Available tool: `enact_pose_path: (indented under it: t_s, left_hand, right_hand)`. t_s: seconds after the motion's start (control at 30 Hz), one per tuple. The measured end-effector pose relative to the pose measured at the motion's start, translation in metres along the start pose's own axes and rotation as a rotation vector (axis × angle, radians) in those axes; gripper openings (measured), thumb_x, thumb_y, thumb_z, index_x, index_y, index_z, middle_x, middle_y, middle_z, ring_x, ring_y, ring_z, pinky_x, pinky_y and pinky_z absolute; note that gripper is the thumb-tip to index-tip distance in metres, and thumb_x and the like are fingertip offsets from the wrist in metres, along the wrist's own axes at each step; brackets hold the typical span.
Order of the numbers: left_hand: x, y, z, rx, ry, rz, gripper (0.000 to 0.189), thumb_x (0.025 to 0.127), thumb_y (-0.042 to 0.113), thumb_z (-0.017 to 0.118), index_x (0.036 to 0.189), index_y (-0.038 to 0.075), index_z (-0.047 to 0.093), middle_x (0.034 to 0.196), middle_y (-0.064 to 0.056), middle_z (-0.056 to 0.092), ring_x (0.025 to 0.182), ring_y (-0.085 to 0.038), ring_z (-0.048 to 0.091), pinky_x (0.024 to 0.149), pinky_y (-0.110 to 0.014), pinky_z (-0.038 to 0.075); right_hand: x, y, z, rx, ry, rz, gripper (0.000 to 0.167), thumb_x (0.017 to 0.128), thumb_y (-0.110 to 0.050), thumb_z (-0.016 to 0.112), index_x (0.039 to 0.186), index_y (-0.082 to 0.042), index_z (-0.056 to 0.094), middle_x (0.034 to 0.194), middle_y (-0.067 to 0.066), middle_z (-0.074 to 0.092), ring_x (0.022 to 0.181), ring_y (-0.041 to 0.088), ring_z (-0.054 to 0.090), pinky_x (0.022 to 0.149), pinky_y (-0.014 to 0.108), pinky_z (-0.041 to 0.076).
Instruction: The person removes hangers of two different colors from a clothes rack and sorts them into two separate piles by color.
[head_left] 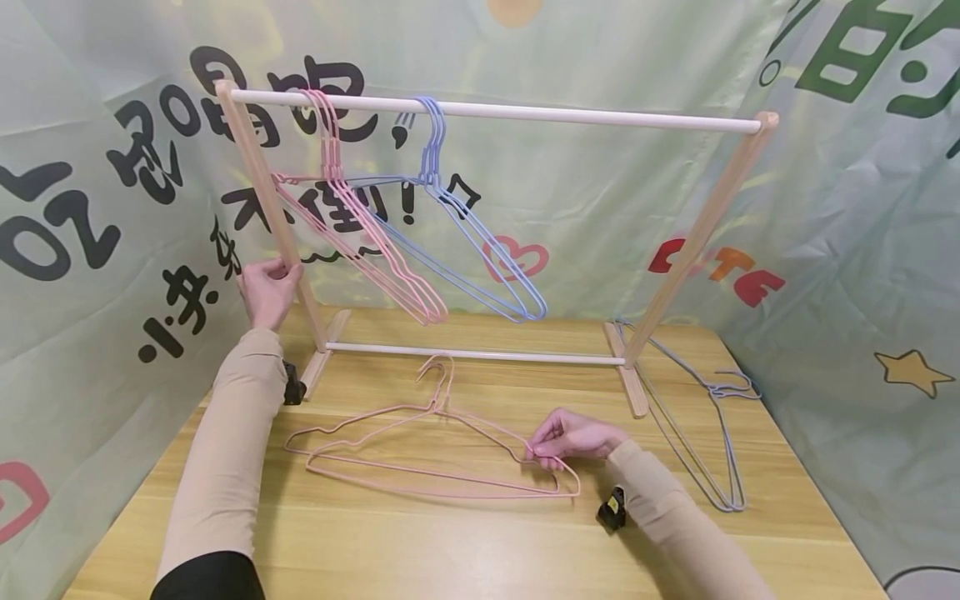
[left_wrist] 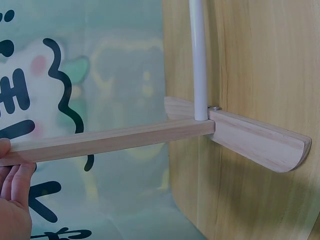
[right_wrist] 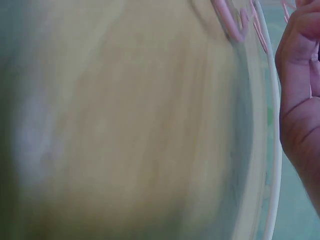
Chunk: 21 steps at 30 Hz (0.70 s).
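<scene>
My left hand (head_left: 270, 292) grips the left wooden post (head_left: 257, 171) of a hanger rack; the left wrist view shows its fingers (left_wrist: 21, 182) wrapped about that post (left_wrist: 115, 141). Two pink wire hangers (head_left: 450, 497) overlap on the table below the rack, hooks towards the rack. At their right end, my right hand (head_left: 573, 436) pinches the wire between thumb and fingers; whether it holds one hanger or both cannot be made out. In the right wrist view, the right hand (right_wrist: 302, 100) is partly cut off, with pink wire (right_wrist: 230, 22) near it.
Several pink hangers (head_left: 375, 229) and several blue hangers (head_left: 487, 237) hang from the white top rail (head_left: 585, 117), left of its middle. A blue hanger (head_left: 727, 442) lies on the table (head_left: 420, 550) beside the rack's right foot (head_left: 628, 371). A printed cloth (head_left: 600, 50) stands behind.
</scene>
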<state>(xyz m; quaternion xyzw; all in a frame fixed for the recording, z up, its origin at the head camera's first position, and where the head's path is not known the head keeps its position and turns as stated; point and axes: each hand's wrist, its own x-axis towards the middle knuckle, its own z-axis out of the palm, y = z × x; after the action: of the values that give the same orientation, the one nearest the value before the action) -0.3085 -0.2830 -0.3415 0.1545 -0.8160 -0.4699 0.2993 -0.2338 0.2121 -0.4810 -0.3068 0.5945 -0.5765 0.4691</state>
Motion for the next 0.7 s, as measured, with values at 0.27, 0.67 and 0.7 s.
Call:
enact_pose_path:
  t_s: [0.27, 0.67, 0.7]
  left_hand:
    - [0.001, -0.001, 0.0, 0.002, 0.001, 0.007, 0.03, 0.09, 0.019, 0.072, 0.115, 0.002, 0.075, 0.106, -0.021, 0.075, 0.114, -0.029, 0.064, 0.112, -0.038, 0.04]
    - [0.001, -0.001, 0.001, 0.016, 0.015, 0.022, 0.03, 0.091, 0.02, 0.071, 0.114, 0.002, 0.075, 0.107, -0.022, 0.074, 0.109, -0.029, 0.066, 0.109, -0.037, 0.043]
    - [0.001, -0.001, 0.001, 0.017, 0.016, 0.023, 0.03, 0.091, 0.02, 0.071, 0.114, 0.002, 0.075, 0.106, -0.021, 0.075, 0.108, -0.028, 0.066, 0.109, -0.036, 0.043]
  right_hand:
    - [0.013, 0.001, 0.004, 0.01, 0.012, 0.034, 0.033, 0.098, 0.008, 0.05, 0.114, 0.037, 0.043, 0.08, -0.004, 0.074, 0.067, 0.003, 0.063, 0.061, 0.015, 0.052]
    - [0.025, -0.002, 0.011, -0.078, 0.068, 0.048, 0.032, 0.095, 0.005, 0.059, 0.111, 0.033, 0.052, 0.076, -0.004, 0.075, 0.061, 0.001, 0.062, 0.058, 0.013, 0.052]
    - [0.025, -0.002, 0.012, -0.094, 0.077, 0.048, 0.032, 0.094, 0.005, 0.059, 0.11, 0.032, 0.053, 0.075, -0.004, 0.075, 0.061, 0.001, 0.062, 0.058, 0.013, 0.052]
